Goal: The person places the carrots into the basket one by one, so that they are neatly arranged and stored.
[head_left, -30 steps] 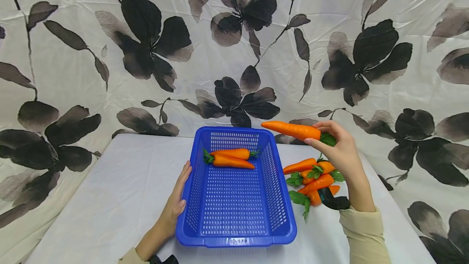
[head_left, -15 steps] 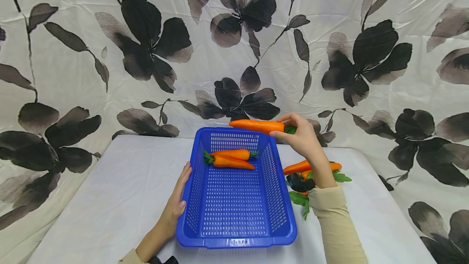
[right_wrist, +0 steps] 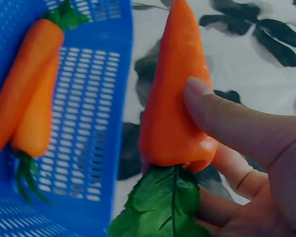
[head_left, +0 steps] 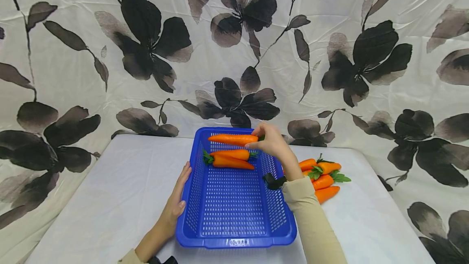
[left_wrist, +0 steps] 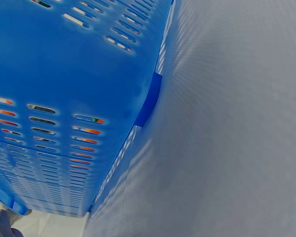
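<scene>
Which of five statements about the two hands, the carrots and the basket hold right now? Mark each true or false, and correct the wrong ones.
1. The right hand grips an orange carrot near its leafy end. True.
2. The left hand lies against the side of the perforated blue basket. True.
3. Five carrots lie on the basket's bottom. False: two lie there.
4. Those two point opposite ways, leaves at opposite ends. True.
5. The loose carrot pile is on the basket's left. False: the loose carrot pile lies on the white table to the basket's right.
</scene>
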The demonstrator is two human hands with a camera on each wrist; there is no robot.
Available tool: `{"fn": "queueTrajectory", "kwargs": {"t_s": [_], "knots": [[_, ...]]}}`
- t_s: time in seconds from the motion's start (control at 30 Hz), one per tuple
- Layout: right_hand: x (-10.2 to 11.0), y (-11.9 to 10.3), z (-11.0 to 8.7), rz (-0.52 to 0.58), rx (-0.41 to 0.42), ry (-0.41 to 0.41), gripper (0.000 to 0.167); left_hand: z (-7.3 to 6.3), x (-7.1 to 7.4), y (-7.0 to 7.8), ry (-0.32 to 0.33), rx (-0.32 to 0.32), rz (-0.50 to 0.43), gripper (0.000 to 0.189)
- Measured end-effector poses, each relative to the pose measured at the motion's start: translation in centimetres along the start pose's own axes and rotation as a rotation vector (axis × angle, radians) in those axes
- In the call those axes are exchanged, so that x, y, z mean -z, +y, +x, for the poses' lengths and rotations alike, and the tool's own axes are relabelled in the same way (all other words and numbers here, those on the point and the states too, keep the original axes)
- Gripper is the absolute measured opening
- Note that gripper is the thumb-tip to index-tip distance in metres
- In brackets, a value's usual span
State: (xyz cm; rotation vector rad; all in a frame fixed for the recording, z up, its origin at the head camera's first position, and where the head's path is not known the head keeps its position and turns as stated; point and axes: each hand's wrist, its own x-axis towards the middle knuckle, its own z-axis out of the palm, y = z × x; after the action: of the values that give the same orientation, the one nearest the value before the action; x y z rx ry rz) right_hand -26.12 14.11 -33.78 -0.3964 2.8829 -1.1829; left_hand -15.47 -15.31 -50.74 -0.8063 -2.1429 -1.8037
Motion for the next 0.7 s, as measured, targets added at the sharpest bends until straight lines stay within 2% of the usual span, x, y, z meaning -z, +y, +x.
{"fn": "queueTrajectory", "kwargs": {"t_s": [0.13,0.33,0.7], "knots": [[-1.3,0.0,0.5,-0.009,-0.043,-0.053,0.035,0.0,0.0,0.0,0.003,-0.004,0.000,0.070],[-3.6,0.6,1.0,-0.102,-0.129,-0.108,0.036,0.0,0.0,0.0,-0.001,-0.003,-0.010,0.069],[-6.5,1.4,0.9,-0.233,-0.170,-0.203,0.037,0.0,0.1,0.1,0.001,0.000,-0.016,0.069]]}}
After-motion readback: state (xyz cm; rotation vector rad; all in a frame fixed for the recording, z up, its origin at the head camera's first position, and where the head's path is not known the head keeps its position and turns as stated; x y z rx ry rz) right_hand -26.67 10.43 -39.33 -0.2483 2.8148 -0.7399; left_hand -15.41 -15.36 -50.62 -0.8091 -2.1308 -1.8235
